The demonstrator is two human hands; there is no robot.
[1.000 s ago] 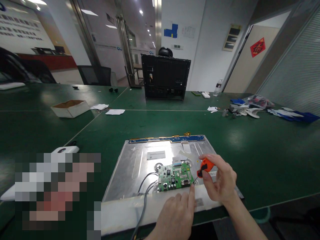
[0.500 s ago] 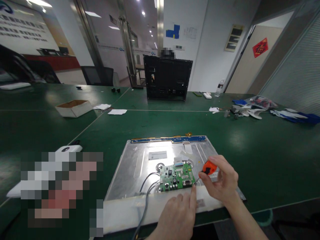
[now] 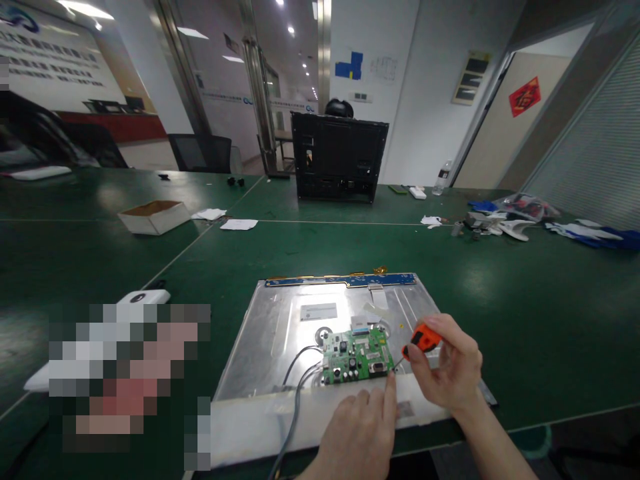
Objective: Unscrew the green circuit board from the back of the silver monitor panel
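My right hand (image 3: 453, 367) is closed around the orange-and-black handle of a screwdriver (image 3: 423, 339). Its thin shaft slants down to the lower right corner of a green circuit board (image 3: 356, 355). At that same corner rests the stretched-out index finger of my left hand (image 3: 357, 430), which holds nothing; its other fingers lie loosely bent over the pale lower strip. Under the board is a silvery display panel (image 3: 280, 313), flat on the table, with a blue strip board (image 3: 340, 281) along its far edge. Dark cables (image 3: 296, 417) run from the board's left side toward me.
On the green table (image 3: 320, 247) a black monitor casing (image 3: 340, 157) stands upright at the back. An open white box (image 3: 155, 219) and papers (image 3: 239, 225) lie left of it. Scraps and bags (image 3: 520, 207) lie far right. A blurred-out patch covers the near left.
The view has shifted slightly, so everything sits a little further right. The screwdriver handle has turned a bit in my right hand. My left fingertip stays at the board's corner.
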